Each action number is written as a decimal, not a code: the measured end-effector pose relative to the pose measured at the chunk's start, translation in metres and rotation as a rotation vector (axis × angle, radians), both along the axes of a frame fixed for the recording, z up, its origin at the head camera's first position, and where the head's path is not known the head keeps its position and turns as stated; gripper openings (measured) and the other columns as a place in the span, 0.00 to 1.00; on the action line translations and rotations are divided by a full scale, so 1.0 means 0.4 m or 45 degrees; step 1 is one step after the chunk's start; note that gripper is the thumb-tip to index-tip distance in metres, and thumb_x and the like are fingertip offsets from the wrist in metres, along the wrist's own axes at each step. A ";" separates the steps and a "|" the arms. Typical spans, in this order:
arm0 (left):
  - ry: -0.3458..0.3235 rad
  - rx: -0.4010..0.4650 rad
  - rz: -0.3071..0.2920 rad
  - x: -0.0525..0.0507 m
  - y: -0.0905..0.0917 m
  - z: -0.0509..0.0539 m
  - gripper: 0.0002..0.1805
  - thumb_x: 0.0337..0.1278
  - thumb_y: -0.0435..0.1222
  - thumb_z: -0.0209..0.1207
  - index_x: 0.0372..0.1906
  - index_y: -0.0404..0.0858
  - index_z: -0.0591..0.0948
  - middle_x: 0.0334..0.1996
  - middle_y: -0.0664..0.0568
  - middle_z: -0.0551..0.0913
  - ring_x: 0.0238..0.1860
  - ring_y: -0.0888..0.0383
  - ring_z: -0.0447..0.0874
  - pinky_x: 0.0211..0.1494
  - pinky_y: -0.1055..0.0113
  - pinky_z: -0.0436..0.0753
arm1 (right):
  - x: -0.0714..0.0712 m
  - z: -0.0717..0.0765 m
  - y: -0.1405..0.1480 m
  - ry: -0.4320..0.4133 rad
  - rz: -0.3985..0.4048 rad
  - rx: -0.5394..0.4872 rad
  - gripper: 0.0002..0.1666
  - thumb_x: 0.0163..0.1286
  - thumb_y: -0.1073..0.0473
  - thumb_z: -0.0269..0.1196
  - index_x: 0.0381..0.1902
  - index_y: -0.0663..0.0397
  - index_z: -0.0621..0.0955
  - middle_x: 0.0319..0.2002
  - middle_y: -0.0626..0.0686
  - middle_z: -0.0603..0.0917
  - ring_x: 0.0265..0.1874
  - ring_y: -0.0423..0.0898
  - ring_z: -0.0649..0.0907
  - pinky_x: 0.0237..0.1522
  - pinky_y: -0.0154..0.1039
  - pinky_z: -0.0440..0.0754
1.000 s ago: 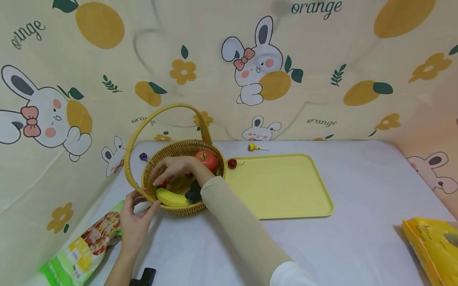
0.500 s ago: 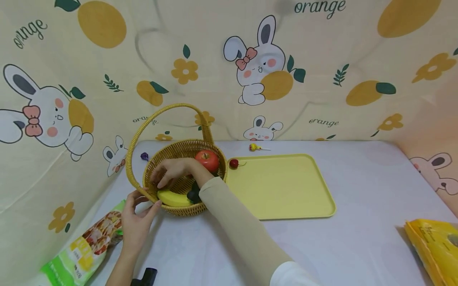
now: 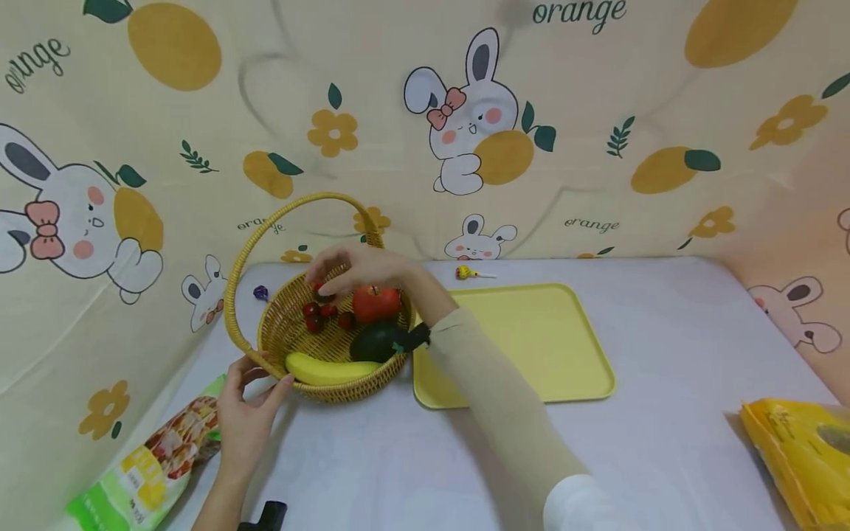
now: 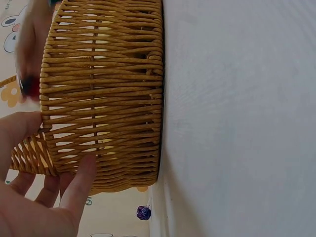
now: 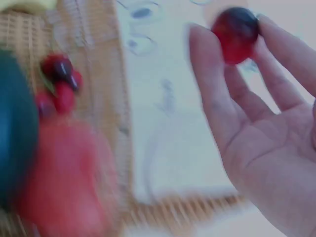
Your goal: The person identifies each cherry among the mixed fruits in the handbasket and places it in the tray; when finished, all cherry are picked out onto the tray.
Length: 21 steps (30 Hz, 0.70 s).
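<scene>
My right hand (image 3: 361, 269) is above the back of the wicker basket (image 3: 272, 332) and pinches a cherry (image 5: 236, 35), red with a dark top, between thumb and fingertips. My left hand (image 3: 249, 413) grips the basket's near left rim at the foot of its handle; in the left wrist view its thumb lies against the woven side. Inside the basket are a banana (image 3: 332, 370), a red apple (image 3: 376, 304), several cherries (image 3: 313, 323) and a dark oval fruit or vegetable (image 3: 377, 342).
Right of the basket is a yellow tray (image 3: 558, 346), partly covered by my right forearm. Behind it lies a lollipop (image 3: 466, 273). A purple-wrapped candy (image 3: 261, 293) sits left of the basket. A green snack bag (image 3: 159, 464) and a yellow packet (image 3: 797, 450) flank the table.
My right hand has risen from inside the basket and moved back and right, with a cherry now showing in its fingers. My left hand keeps its grip on the rim.
</scene>
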<state>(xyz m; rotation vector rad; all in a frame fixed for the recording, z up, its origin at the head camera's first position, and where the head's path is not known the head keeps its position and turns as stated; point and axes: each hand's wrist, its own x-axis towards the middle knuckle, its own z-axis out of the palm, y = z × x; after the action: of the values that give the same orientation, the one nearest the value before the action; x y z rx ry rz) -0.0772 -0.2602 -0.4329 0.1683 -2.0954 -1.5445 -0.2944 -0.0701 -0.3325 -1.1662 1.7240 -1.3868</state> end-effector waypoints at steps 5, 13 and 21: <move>0.005 0.003 0.007 -0.001 0.001 -0.003 0.26 0.55 0.21 0.67 0.60 0.27 0.73 0.52 0.45 0.75 0.51 0.57 0.75 0.42 0.79 0.85 | -0.031 0.010 0.211 0.206 -0.294 -0.037 0.13 0.68 0.65 0.67 0.49 0.63 0.83 0.47 0.56 0.83 0.47 0.53 0.84 0.50 0.44 0.86; 0.016 0.045 0.011 -0.004 -0.001 0.003 0.27 0.54 0.19 0.66 0.60 0.25 0.73 0.51 0.43 0.75 0.50 0.56 0.75 0.38 0.79 0.85 | -0.061 -0.122 0.435 0.250 -0.502 0.189 0.15 0.63 0.71 0.68 0.49 0.67 0.83 0.45 0.59 0.86 0.46 0.53 0.84 0.55 0.49 0.82; 0.026 0.039 0.002 -0.004 0.002 0.003 0.26 0.54 0.19 0.65 0.59 0.24 0.73 0.51 0.42 0.74 0.49 0.55 0.76 0.38 0.79 0.85 | -0.072 -0.221 0.473 0.339 -0.480 0.234 0.19 0.61 0.73 0.68 0.51 0.71 0.80 0.47 0.64 0.83 0.46 0.58 0.82 0.52 0.49 0.83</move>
<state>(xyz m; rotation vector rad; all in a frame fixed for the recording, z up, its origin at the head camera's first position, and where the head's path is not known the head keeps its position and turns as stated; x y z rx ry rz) -0.0788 -0.2595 -0.4316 0.1646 -2.0560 -1.5717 -0.3233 0.1189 -0.4210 -0.9930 2.3018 -1.2875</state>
